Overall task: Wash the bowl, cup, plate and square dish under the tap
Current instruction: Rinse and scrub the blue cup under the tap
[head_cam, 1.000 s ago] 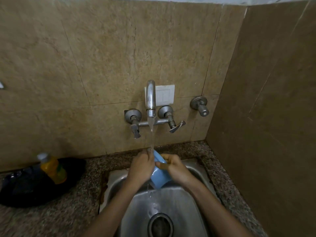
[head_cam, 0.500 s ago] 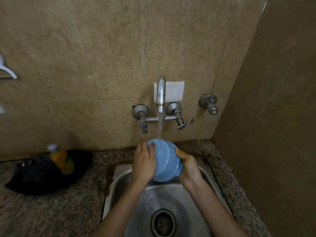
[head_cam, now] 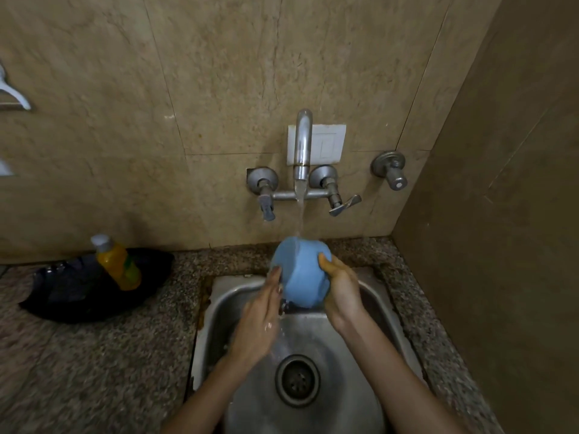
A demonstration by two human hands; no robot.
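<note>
A light blue bowl (head_cam: 301,274) is held over the steel sink (head_cam: 369,311), its outside turned towards me. Water from the running tap (head_cam: 302,145) falls on its top edge. My right hand (head_cam: 340,289) grips the bowl's right side, thumb curled over its outer wall. My left hand (head_cam: 261,321) lies along the bowl's left side with straight fingers, fingertips touching the rim. The bowl's inside is hidden. Cup, plate and square dish are not in sight.
A yellow bottle with a grey cap (head_cam: 117,261) stands in a black tray (head_cam: 81,303) on the speckled counter (head_cam: 94,371) at left. A drain (head_cam: 297,380) sits in the sink. A brown wall (head_cam: 501,214) closes the right side.
The bowl has turned in my hands, from edge-on to its outside facing me. My left hand slid down from the bowl's face to its left side. The view shifted a little.
</note>
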